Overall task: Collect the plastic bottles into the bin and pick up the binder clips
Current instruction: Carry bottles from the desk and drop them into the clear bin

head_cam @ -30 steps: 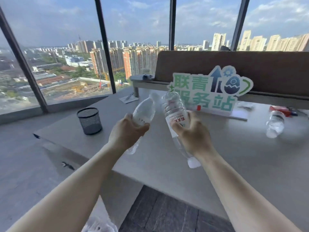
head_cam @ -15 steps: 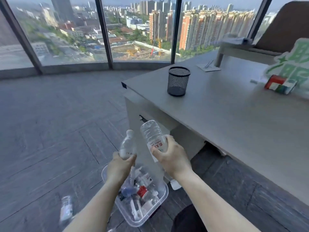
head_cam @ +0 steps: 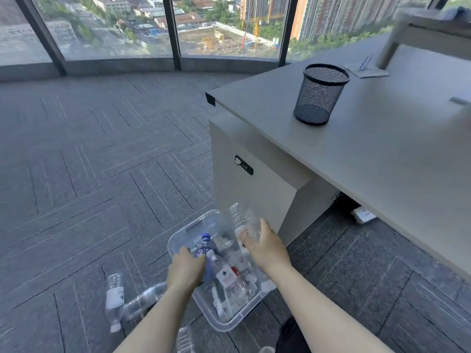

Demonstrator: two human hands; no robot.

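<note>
Clear plastic bottles (head_cam: 244,220) have dropped from desk height to the clear plastic bin (head_cam: 193,228) — right hand (head_cam: 267,248) loosening, left hand (head_cam: 186,270) still clamped on its bottle.

Two bare forearms, no sleeves, bare hands, dark garment (head_cam: 290,335) below

At about two o'clock from me stood a grey desk (head_cam: 382,154), and on its near corner a black mesh cup (head_cam: 319,94) stood upright. A flat sheet with a pen (head_cam: 365,68) lay just beyond it. Under the desktop sat a drawer cabinet (head_cam: 254,184) with a small lock (head_cam: 243,164). A white power strip (head_cam: 363,214) lay on the carpet (head_cam: 89,161) at three o'clock. Windows (head_cam: 224,26) ran across twelve.
</note>
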